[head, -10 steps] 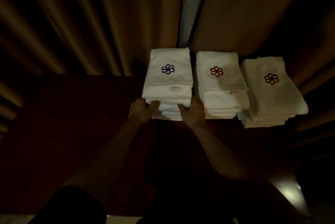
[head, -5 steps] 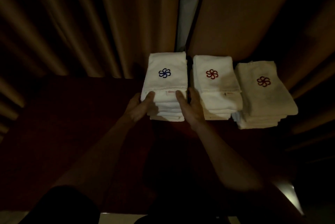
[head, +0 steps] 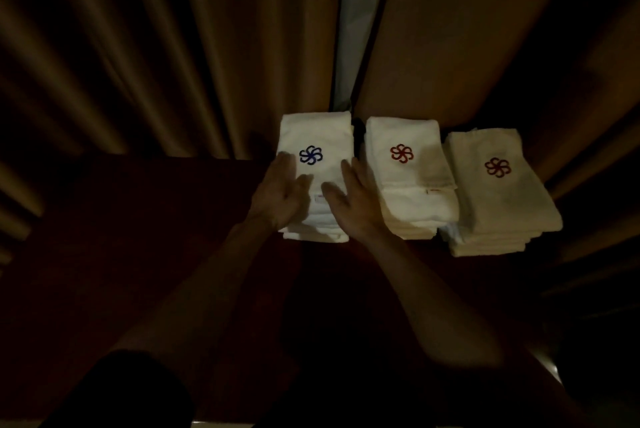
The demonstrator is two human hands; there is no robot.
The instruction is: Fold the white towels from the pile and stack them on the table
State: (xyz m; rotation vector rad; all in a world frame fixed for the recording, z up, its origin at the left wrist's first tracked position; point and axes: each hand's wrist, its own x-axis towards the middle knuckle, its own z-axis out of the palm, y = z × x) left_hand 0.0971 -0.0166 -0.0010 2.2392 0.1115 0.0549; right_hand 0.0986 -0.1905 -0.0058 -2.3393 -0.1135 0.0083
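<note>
Nearest the camera, two bare forearms rise out of the dark at 6 o'clock and converge toward 12 over the dark red table (head: 138,237). The left hand (head: 282,194) and right hand (head: 355,201) lie palm down on the top towel of the blue-emblem stack (head: 317,130). The fingers are straight and fairly close together, the thumbs angled toward each other, and they grip nothing. The left hand's fingertips sit at 9 o'clock of the blue emblem (head: 310,155), the right hand's at 3 o'clock. This looks like the last step for one towel: it is folded and placed, and the hands are flattening and squaring it on its stack. Just beside this stack, at its 3 o'clock, stands the red-emblem stack (head: 412,195). Further toward 3 o'clock is the dark-red-emblem stack (head: 502,206), its lower layers slightly uneven. All three line the table's far edge. The unfolded pile is not in view, so I cannot tell how many towels remain. The next move likely calls for lifting both palms straight up without dragging the top layer, then reaching for another towel. Beyond, at 12 o'clock, hangs a pleated curtain (head: 173,47) with a pale gap (head: 360,12).
</note>
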